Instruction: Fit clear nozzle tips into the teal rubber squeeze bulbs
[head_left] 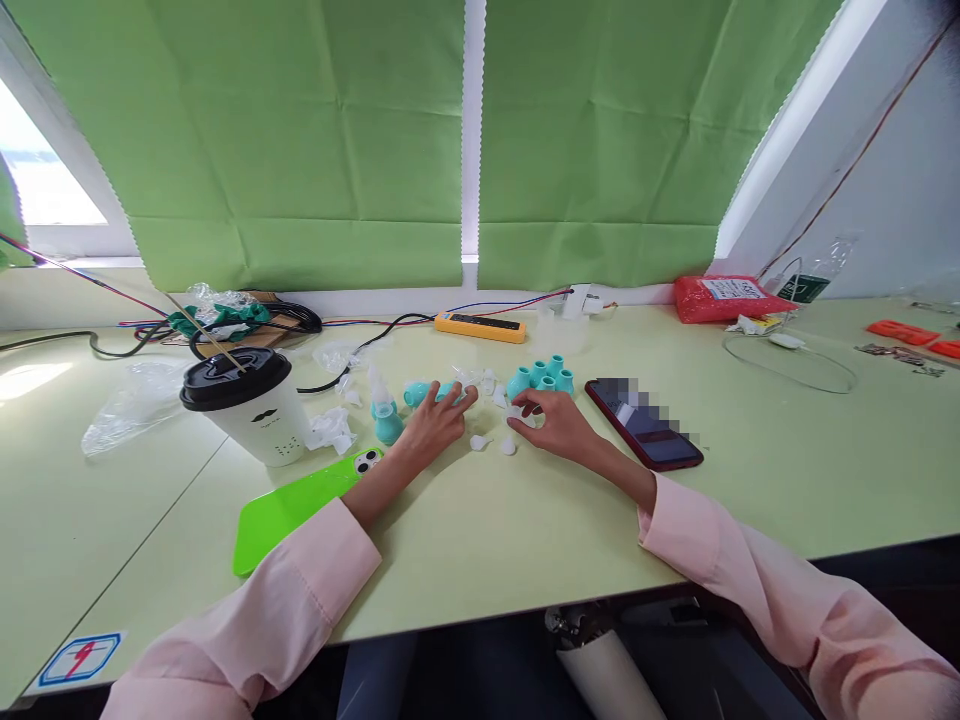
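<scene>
My left hand (439, 418) reaches over the table with its fingers spread, touching or just above a teal piece (417, 394). My right hand (553, 420) is curled, thumb and forefinger pinching a small whitish piece (519, 414), partly hidden by the fingers. Behind it stands a cluster of teal bulb-shaped pieces (547, 374) with open tops. Another teal bulb (388, 424) stands left of my left hand, near a clear-white nozzle (380, 388). Two small white pieces, one (478, 442) and another (508, 444), lie between my hands.
A lidded paper cup (262, 425) and a green phone (292, 508) are at the left. A dark phone (645, 425) lies to the right. Farther back are a yellow power strip (480, 327), cables, plastic wrap and a red package (727, 298).
</scene>
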